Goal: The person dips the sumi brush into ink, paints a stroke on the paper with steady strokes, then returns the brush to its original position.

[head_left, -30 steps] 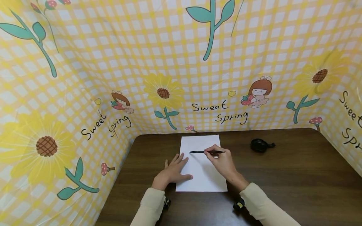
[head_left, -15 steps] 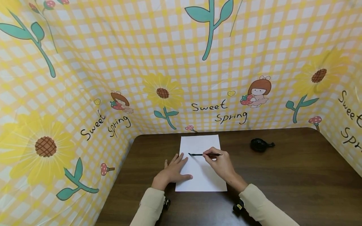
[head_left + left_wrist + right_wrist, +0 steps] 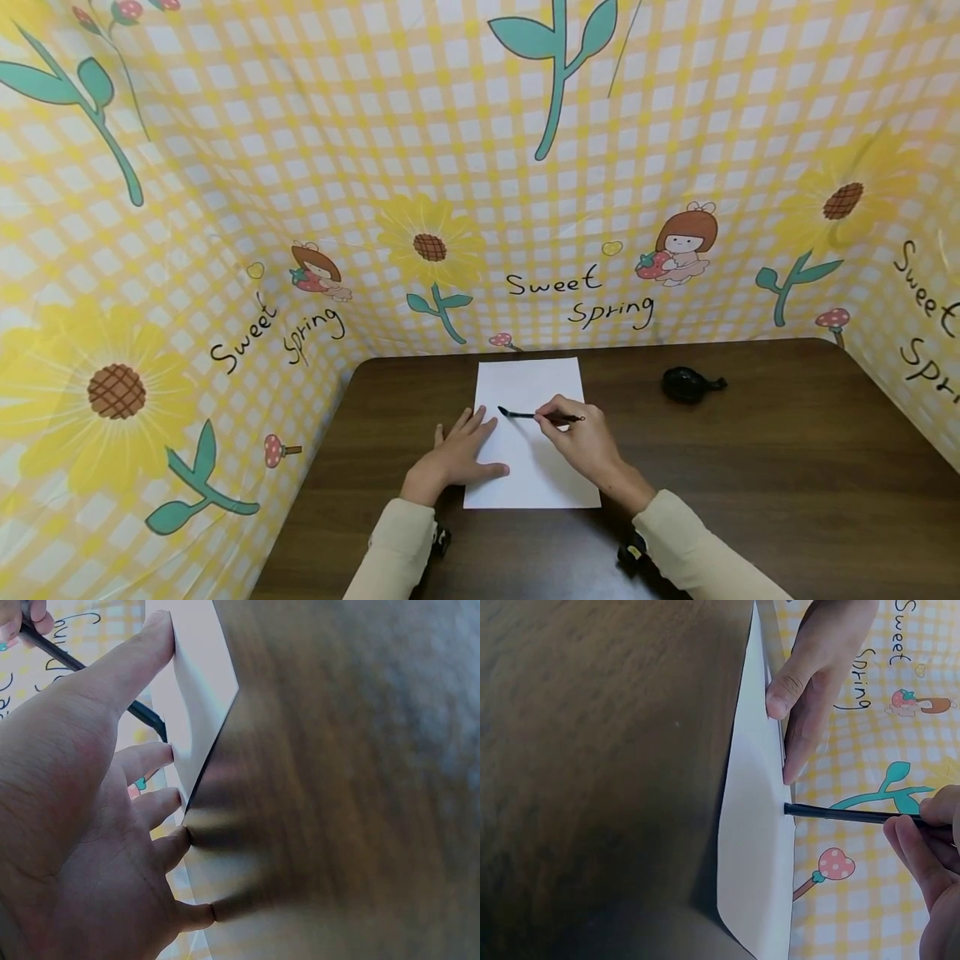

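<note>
We locate the black brush-like tool (image 3: 521, 414) above the white sheet (image 3: 532, 483), in the fingers of the right hand (image 3: 585, 437). These fingers pinch the shaft, leaving its tip end projecting to the left. We judge the controlling relation to be tip to paper: the tip points left from the gripping fingers, over the sheet's left part, and appears to touch the paper in the right wrist view. The tool's long axis runs roughly left to right, across the sheet's long axis, which points away from the person. The right hand carries the tool, yet the tip lies nearer the fingertips of the left hand (image 3: 459, 454). We note that the left fingers are extended and spread along the sheet's left edge, gripping nothing; the thumb rests on the paper, and the outer fingers reach past its edge.

Materials: the tool is slim and dark, with a small loop at its rear end. The sheet is smooth, thin and rectangular; we see no mark on it. The surface (image 3: 750, 467) is dark brown with wood grain and a slight sheen. To the right, well apart from the sheet, lies a glossy black object (image 3: 686, 385), rounded with a narrow neck. Behind stands creased yellow checked cloth (image 3: 540, 208)
</note>
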Motion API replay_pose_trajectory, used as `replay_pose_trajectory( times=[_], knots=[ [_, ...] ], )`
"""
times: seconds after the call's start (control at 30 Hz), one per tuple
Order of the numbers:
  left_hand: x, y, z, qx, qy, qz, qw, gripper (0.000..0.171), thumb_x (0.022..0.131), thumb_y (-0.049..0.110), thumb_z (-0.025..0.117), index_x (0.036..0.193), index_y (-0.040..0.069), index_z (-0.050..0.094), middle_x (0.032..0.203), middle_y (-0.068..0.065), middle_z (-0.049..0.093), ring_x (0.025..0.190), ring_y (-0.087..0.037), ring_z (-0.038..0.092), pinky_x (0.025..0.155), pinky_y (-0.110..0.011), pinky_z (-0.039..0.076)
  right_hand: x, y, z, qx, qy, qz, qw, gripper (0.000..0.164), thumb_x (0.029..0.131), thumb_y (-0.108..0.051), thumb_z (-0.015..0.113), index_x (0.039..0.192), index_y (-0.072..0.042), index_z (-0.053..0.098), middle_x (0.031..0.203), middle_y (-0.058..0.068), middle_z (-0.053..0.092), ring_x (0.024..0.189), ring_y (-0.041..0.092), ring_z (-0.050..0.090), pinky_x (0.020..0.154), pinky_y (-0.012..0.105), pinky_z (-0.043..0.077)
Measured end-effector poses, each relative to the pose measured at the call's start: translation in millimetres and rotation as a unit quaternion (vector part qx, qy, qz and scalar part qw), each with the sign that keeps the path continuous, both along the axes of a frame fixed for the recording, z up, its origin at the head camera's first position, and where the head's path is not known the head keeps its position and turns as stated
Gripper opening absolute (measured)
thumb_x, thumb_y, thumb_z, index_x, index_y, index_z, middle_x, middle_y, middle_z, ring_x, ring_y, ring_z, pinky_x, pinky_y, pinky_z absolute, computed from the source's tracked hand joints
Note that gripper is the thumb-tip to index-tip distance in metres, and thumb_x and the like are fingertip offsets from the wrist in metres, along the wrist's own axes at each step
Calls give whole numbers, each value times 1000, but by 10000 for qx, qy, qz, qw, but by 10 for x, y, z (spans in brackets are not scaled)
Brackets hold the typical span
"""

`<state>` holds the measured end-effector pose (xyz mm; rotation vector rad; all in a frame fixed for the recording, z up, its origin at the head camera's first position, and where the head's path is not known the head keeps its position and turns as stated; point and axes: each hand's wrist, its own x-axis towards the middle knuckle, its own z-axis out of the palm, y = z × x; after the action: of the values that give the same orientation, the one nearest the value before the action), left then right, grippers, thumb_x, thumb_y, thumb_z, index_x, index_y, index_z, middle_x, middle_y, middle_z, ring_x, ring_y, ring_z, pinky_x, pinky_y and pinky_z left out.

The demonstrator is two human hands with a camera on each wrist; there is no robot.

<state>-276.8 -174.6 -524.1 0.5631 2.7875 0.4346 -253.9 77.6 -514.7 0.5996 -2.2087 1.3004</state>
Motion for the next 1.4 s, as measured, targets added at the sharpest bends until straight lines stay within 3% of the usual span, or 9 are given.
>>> replay_pose_trajectory(
  times=[0.87, 1.23, 1.4],
  knots=[
    [3, 1, 4, 7, -11, 5, 10000, 96, 93, 65, 73, 168, 16, 37, 179, -12, 19, 167, -40, 13, 122, -82, 9, 17, -2, -20, -168, 17, 195, 9997, 14, 90, 6, 80, 91, -7, 78, 86, 2, 81, 80, 15, 79, 70, 25, 64],
    [23, -19, -8, 357, -64, -62, 9993, 99, 93, 72, 68, 168, 16, 36, 180, -13, 17, 167, -41, 9, 121, -84, 3, 45, 25, -14, -146, -20, 175, 9997, 15, 90, 6, 80, 90, -9, 77, 86, 7, 80, 80, 15, 79, 71, 25, 64],
    [23, 5, 28, 164, -80, -1, 9998, 95, 94, 64, 72, 168, 15, 36, 180, -13, 17, 167, -41, 10, 123, -82, 4, 51, 41, 1, -102, 41, 92, 9999, 16, 90, 6, 80, 90, -10, 78, 86, 1, 80, 79, 14, 79, 69, 25, 63]
  ],
)
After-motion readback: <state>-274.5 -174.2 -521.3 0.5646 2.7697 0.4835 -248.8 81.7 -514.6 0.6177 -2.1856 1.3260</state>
